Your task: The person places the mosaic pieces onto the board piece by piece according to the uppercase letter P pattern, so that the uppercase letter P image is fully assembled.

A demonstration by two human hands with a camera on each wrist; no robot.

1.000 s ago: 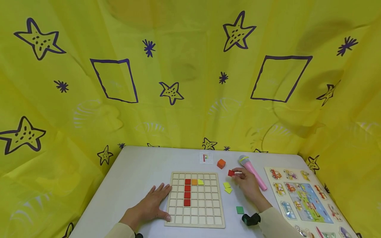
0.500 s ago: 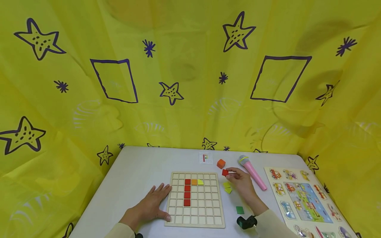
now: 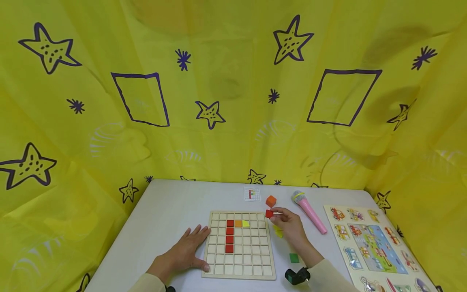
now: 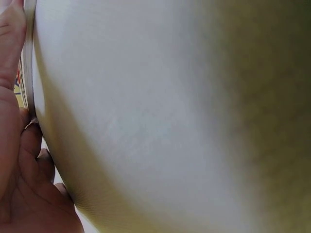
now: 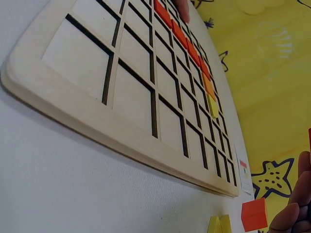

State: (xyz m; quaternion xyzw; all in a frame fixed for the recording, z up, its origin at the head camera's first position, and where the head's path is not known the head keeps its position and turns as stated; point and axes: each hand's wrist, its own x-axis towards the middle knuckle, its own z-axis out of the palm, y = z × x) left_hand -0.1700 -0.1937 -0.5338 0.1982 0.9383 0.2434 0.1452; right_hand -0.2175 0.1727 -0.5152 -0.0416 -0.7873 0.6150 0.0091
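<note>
Between thumb and fingertips my right hand (image 3: 290, 227) pinches a red square tile (image 3: 269, 213), held by the far right corner of the wooden grid board (image 3: 254, 259). Four cells in one column is too many to number, so several red tiles (image 3: 229, 239) run down it, with an orange tile (image 3: 238, 223) and a yellow tile (image 3: 246, 223) beside the top one. My left hand (image 3: 184, 253) lies with fingers spread against the board's left edge. In the right wrist view, the right hand (image 5: 296, 208) shows only at the lower right.
Behind the board lie a small pattern card (image 3: 252, 194) and an orange block (image 3: 271, 201). Yellow pieces (image 3: 278, 231), partly hidden by the right hand, and a green tile (image 3: 294, 258) lie to the board's right. Farther right are a pink microphone (image 3: 310, 211) and a picture puzzle (image 3: 379, 247).
My right hand has carried the red tile leftward, from near the microphone to the board's far right corner. My left hand and the board have stayed in place.
</note>
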